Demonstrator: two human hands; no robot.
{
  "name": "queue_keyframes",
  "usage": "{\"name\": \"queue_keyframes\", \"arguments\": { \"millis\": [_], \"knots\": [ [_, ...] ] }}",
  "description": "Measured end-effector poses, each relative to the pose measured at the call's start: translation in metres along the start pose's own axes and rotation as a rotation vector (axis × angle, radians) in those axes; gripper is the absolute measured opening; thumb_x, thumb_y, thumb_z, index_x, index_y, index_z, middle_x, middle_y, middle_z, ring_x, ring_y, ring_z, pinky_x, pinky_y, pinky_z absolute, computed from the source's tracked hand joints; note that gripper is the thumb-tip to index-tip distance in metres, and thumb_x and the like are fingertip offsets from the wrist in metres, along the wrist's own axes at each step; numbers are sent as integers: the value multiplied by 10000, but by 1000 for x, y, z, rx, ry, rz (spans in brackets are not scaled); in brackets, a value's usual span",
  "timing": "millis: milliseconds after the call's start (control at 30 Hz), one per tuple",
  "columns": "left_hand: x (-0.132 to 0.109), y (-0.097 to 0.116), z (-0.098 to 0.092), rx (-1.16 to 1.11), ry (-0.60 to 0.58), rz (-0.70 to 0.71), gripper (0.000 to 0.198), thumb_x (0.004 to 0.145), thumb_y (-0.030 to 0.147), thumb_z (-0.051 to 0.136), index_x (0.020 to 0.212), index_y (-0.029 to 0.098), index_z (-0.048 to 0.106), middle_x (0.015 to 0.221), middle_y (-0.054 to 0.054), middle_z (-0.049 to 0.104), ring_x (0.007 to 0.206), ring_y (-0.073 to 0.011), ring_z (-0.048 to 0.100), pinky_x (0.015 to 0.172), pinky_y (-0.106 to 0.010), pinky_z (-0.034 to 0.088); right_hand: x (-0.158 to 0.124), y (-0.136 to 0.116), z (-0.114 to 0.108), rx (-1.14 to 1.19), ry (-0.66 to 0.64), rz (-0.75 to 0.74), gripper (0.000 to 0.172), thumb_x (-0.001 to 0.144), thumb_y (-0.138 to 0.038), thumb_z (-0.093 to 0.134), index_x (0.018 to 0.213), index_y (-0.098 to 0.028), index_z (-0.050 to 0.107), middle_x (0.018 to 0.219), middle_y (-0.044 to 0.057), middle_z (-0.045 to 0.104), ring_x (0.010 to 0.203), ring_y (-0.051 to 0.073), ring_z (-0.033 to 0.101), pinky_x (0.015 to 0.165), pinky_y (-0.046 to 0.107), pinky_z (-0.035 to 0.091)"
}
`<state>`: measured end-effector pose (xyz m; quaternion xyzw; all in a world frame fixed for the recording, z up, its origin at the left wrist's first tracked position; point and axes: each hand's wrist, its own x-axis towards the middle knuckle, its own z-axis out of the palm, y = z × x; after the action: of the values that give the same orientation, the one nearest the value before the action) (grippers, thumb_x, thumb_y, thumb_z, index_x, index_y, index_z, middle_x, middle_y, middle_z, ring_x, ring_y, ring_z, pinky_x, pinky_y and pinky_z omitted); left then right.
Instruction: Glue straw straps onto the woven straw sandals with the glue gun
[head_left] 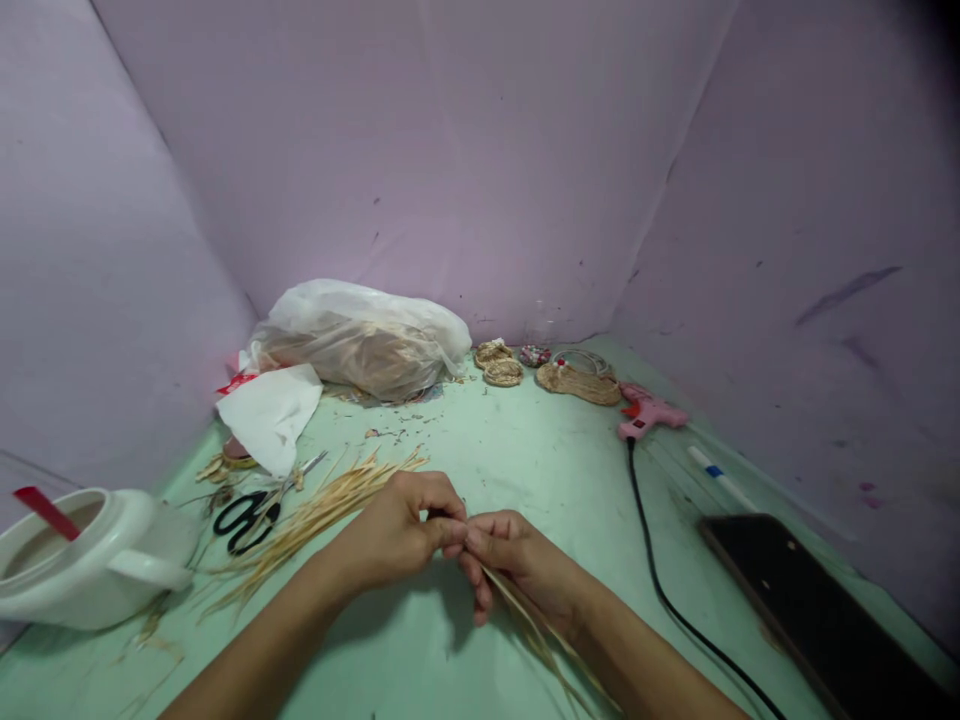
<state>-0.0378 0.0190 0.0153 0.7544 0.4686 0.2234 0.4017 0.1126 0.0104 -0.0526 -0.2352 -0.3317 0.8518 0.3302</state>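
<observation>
My left hand (420, 525) and my right hand (517, 560) meet over the middle of the table, fingertips pinched close together. Between them run thin straw strands (536, 630), whose loose ends trail down past my right wrist toward the front edge of the view. The part under my fingertips is hidden. Beside my left forearm lies a spread bundle of dry straw (330, 510) on the green table top (420, 640). Black-handled scissors (251, 515) rest just left of that bundle.
A white watering can (82, 570) stands at left. Behind are a filled plastic bag (367, 340) and white paper (274, 410). Woven straw pieces (577, 382) sit at the back. To the right lie a pink glue gun (651, 408), its black cord (651, 560), a pen (720, 478) and a phone (810, 610).
</observation>
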Motion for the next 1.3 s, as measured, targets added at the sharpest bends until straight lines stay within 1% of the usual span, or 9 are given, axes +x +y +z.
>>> {"name": "queue_keyframes", "arguments": {
  "millis": [133,300,367,433,533,633,833,1067,1300],
  "knots": [
    [-2,4,-11,144,135,-3,126,728,213,571,697,192,692,707,-20,656,683,-147,579,661,-226,396,1,-2,1,5,79,-39,272,677,-354,707,636,-111,591,449,-52,502,332,44,417,395,228,494],
    [-20,0,-63,335,568,-138,95,692,231,588,657,192,668,665,-13,656,654,-159,548,627,-234,353,0,-5,-2,75,203,-135,204,709,-322,677,667,-153,571,520,-60,503,397,41,439,471,208,497],
    [-29,-4,-83,467,640,-228,124,695,230,557,687,173,667,635,-10,633,614,-149,507,595,-238,318,1,-5,-4,104,231,-151,180,706,-309,679,681,-164,576,535,-62,501,416,43,442,482,199,491],
    [-35,-10,-96,559,586,-317,155,693,225,527,706,158,667,615,-11,612,584,-139,476,571,-241,290,2,-5,-4,116,251,-142,173,701,-305,683,680,-164,583,535,-56,498,423,50,439,482,208,488],
    [-34,-23,-99,599,436,-409,132,639,171,518,587,167,639,530,-3,574,523,-127,449,535,-246,269,3,-5,-2,109,277,-122,168,704,-302,679,680,-160,593,535,-48,493,431,60,431,486,225,482],
    [-25,-36,-87,631,332,-441,159,581,108,480,515,180,605,498,-4,567,501,-132,452,514,-256,271,3,-5,-1,103,287,-123,164,707,-301,676,682,-163,591,533,-50,488,434,61,425,492,226,476],
    [-2,-45,-48,755,216,-425,184,607,119,491,631,197,656,660,-55,650,623,-185,559,541,-270,323,2,-5,-1,95,290,-125,172,707,-308,676,684,-163,586,534,-51,485,438,61,423,490,222,465],
    [9,-53,-27,895,223,-412,226,718,156,449,699,154,674,793,-147,676,752,-258,611,683,-346,382,2,-5,1,86,304,-148,190,711,-324,668,688,-157,580,529,-49,488,429,61,417,492,228,464],
    [3,-46,-49,911,366,-454,278,741,158,380,783,184,653,863,-104,668,799,-240,603,640,-303,377,3,-3,0,89,292,-163,188,734,-328,645,691,-159,574,526,-53,475,424,60,411,495,233,463]
  ]
}}
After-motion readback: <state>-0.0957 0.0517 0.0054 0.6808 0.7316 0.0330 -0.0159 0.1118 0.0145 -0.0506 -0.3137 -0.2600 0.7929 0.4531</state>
